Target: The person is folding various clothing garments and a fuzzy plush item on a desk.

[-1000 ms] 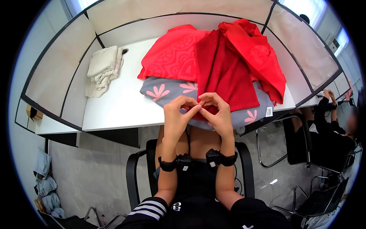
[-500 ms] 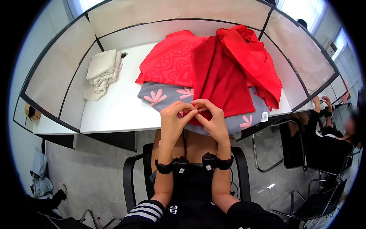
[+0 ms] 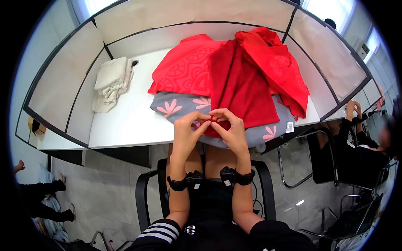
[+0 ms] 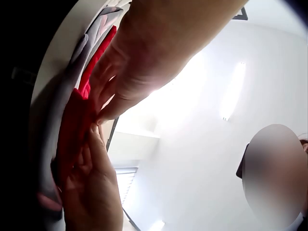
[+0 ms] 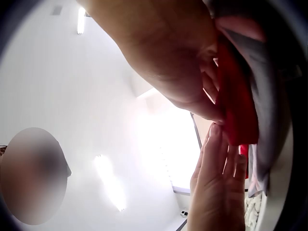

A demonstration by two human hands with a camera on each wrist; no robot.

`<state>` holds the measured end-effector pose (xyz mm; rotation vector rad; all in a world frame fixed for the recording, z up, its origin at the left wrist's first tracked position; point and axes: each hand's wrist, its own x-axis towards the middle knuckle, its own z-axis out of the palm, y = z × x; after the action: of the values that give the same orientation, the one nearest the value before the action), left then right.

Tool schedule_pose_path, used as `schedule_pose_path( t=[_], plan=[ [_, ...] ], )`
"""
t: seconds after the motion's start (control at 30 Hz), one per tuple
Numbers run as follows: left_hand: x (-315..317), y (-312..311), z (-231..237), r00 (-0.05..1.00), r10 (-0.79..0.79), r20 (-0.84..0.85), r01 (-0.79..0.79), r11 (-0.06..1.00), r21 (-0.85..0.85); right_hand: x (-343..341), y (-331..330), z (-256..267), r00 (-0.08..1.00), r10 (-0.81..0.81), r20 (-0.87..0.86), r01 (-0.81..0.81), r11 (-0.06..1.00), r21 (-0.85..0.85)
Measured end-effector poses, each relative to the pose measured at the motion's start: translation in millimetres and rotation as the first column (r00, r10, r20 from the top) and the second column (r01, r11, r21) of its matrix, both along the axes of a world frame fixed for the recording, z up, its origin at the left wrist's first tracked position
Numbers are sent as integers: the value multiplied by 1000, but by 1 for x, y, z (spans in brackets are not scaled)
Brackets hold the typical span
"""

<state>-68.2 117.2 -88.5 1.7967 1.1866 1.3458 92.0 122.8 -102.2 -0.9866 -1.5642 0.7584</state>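
In the head view, dark red cloth [image 3: 247, 92] hangs over a grey fabric with pink flowers [image 3: 188, 103] at the desk's front edge. My left hand [image 3: 185, 133] and right hand [image 3: 234, 134] meet at the near end of the dark red cloth. Thumb and fingertips of each pinch its edge, the two thumb tips almost together. Both wrist views show the same red cloth [image 4: 72, 130] beside the meeting fingers; what lies right between the tips is hidden. Bright red patterned fabric [image 3: 184, 69] lies behind, bunched higher on the right.
Folded beige cloth [image 3: 112, 79] sits at the desk's left, near a round cable hole [image 3: 135, 63]. Low partitions [image 3: 63, 79] enclose the white desk [image 3: 121, 127]. A seated person [image 3: 364, 154] is off to the right. Another person's legs [image 3: 42, 196] show at lower left.
The head view has shifted slightly, so the desk appears lower. My hands keep their fingertip pinch with small finger shifts. A person has come into view at lower left.
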Motion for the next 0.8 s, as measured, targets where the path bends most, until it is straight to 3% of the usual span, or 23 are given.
schedule_pose_path(
  t=[0.07,0.2,0.27,0.3,0.37,0.43,0.47,0.53,0.57,0.63,0.67,0.7,0.77,0.8],
  plan=[
    [-1,0,2,999,-2,33,6,994,-110,0,1,0,1000,9,-1,-9,1000,-7],
    [0,1,0,1000,-2,4,2,993,-118,0,-1,0,1000,9,-6,-9,1000,-11],
    [3,5,-5,995,22,-93,-8,990,141,0,-4,4,1000,2,-25,-3,1000,-9],
    [3,4,-5,995,20,-95,-6,990,139,0,-6,5,991,-17,-130,14,999,-30],
    [2,3,-6,988,-71,-134,64,997,-51,2,-3,1,929,-29,-369,13,999,-48],
    [-1,2,-3,992,-102,-74,96,992,-78,17,0,-2,909,-108,-402,124,992,16],
    [-4,0,-1,992,-124,-7,123,987,-104,27,-1,0,928,-294,-227,319,944,80],
    [-7,-6,6,970,-143,197,164,981,-98,49,-5,4,801,-598,23,581,786,209],
    [-14,-14,21,998,-26,65,29,999,-42,60,-9,4,735,-668,119,639,740,210],
    [-30,-14,24,998,40,46,-48,982,185,80,-12,-5,745,-658,110,660,751,30],
    [-35,-23,33,951,9,309,-29,998,59,92,-11,-16,750,-656,92,654,755,49],
    [-40,-35,40,835,12,550,23,998,-57,91,-15,-8,749,-656,91,654,754,52],
    [-61,-47,42,750,90,655,-66,996,-61,90,-25,10,799,-597,71,596,769,-231],
    [-73,-52,41,736,92,671,-103,994,-23,94,-25,8,794,-568,219,585,811,-20]
  ],
)
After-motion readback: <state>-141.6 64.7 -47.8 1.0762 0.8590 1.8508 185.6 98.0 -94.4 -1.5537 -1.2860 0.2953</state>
